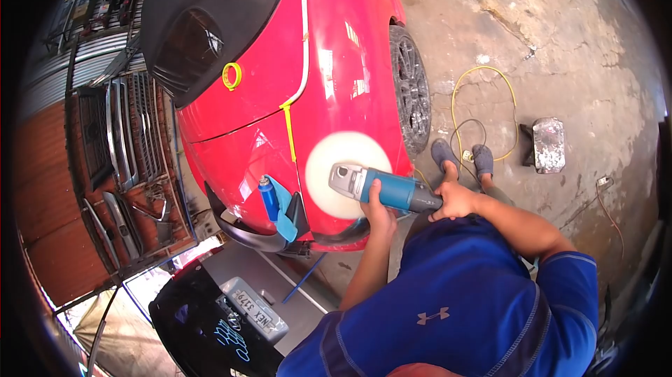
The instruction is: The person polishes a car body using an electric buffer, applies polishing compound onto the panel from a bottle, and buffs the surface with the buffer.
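Observation:
A blue and black power polisher (pixel 392 189) with a round white pad (pixel 324 161) lies against the red car's body panel (pixel 269 135). My left hand (pixel 376 207) is wrapped round the polisher's front body, near the pad. Around the dark rear handle my right hand (pixel 455 198) is closed. Left of the pad, a blue bottle (pixel 268 198) and a light blue cloth (pixel 285 219) rest on the car. Yellow tape (pixel 289 132) runs along a panel seam above them.
A yellow tape roll (pixel 232 77) sits on the car. On the concrete floor are a yellow cord (pixel 514 100) and a stained stool (pixel 548 145). The car's wheel (pixel 409 90) is near my feet. Grilles (pixel 126 132) hang at left; a black car part (pixel 210 321) with a plate stands below.

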`<state>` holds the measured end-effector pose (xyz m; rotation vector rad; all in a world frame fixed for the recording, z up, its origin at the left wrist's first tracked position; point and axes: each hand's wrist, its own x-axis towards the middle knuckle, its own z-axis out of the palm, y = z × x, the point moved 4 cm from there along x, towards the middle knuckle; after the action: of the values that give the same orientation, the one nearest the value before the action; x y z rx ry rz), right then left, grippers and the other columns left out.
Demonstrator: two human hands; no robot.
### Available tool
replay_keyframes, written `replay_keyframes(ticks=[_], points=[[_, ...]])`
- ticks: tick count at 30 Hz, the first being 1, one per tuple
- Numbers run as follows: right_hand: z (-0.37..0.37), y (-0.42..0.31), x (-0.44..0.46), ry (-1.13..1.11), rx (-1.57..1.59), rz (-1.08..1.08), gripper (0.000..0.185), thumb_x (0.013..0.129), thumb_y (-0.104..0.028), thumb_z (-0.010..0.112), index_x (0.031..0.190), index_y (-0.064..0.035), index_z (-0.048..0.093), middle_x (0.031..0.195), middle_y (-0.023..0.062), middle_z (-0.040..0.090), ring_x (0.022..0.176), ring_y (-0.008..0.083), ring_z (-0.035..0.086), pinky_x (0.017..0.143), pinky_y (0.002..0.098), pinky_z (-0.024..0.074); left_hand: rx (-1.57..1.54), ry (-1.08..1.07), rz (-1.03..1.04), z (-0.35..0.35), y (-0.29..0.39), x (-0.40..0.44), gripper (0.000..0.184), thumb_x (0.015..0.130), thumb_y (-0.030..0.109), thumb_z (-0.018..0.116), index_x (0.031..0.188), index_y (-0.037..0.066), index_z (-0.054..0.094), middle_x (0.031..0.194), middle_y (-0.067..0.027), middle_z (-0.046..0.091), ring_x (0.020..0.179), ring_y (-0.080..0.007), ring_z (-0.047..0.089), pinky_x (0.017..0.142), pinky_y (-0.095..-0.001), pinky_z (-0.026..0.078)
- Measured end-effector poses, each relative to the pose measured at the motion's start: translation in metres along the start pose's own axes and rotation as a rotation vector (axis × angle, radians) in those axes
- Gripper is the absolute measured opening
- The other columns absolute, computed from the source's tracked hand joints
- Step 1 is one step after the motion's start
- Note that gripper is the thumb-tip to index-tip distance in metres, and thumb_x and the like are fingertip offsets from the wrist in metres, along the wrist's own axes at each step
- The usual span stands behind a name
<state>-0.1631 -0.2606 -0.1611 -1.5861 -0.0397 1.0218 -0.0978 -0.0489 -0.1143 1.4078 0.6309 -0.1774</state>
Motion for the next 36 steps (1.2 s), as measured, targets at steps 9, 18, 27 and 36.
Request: replay_keyframes(ticks=[9, 18, 27, 36], points=[[-0.015, -0.031, 0.005, 0.158, 0.115, 0.028, 0.040, 0.081, -0.043, 0.088, 0.092, -0.0064, 0.077, 0.059, 0.0014, 0.068, 0.054, 0.0151, 0.067, 0.111, 0.0377, 0.0267, 0.064, -0.104, 0.048, 0.046, 0.040, 0.052, 0.052, 0.097, 0.031, 0.075, 0.137, 0.001, 0.058, 0.123, -0.0100, 0.066, 0.114, -0.0226, 0.066, 0.101, -0.0403, 0.054], [-0.007, -0.024, -0.011, 0.098, 0.188, 0.026, 0.041, 0.083, -0.031, 0.090, 0.091, 0.0042, 0.072, 0.064, 0.0074, 0.069, 0.053, 0.0173, 0.068, 0.057, 0.0337, 0.0529, 0.054, -0.067, -0.029, 0.036, 0.033, 0.017, 0.052, 0.098, 0.031, 0.076, 0.136, 0.000, 0.058, 0.121, -0.0101, 0.067, 0.113, -0.0224, 0.067, 0.100, -0.0404, 0.055], [0.016, -0.013, -0.022, 0.009, 0.096, 0.035, 0.047, 0.084, -0.036, 0.089, 0.096, 0.0065, 0.073, 0.064, 0.0112, 0.071, 0.056, 0.0219, 0.071, 0.059, 0.0357, 0.0562, -0.046, -0.042, -0.041, -0.009, -0.002, -0.002, 0.050, 0.100, 0.032, 0.073, 0.136, 0.001, 0.057, 0.120, -0.0112, 0.068, 0.111, -0.0251, 0.070, 0.101, -0.0425, 0.056], [0.061, -0.011, -0.016, -0.277, -0.425, -0.255, 0.068, 0.081, -0.059, 0.087, 0.106, 0.0034, 0.074, 0.097, 0.0279, 0.075, 0.098, 0.0429, 0.074, 0.089, 0.0482, 0.0581, -0.434, 0.047, -0.064, -0.109, -0.065, -0.096, 0.056, 0.101, 0.029, 0.069, 0.148, 0.006, 0.051, 0.135, -0.0143, 0.066, 0.128, -0.0309, 0.064, 0.113, -0.0517, 0.050]])
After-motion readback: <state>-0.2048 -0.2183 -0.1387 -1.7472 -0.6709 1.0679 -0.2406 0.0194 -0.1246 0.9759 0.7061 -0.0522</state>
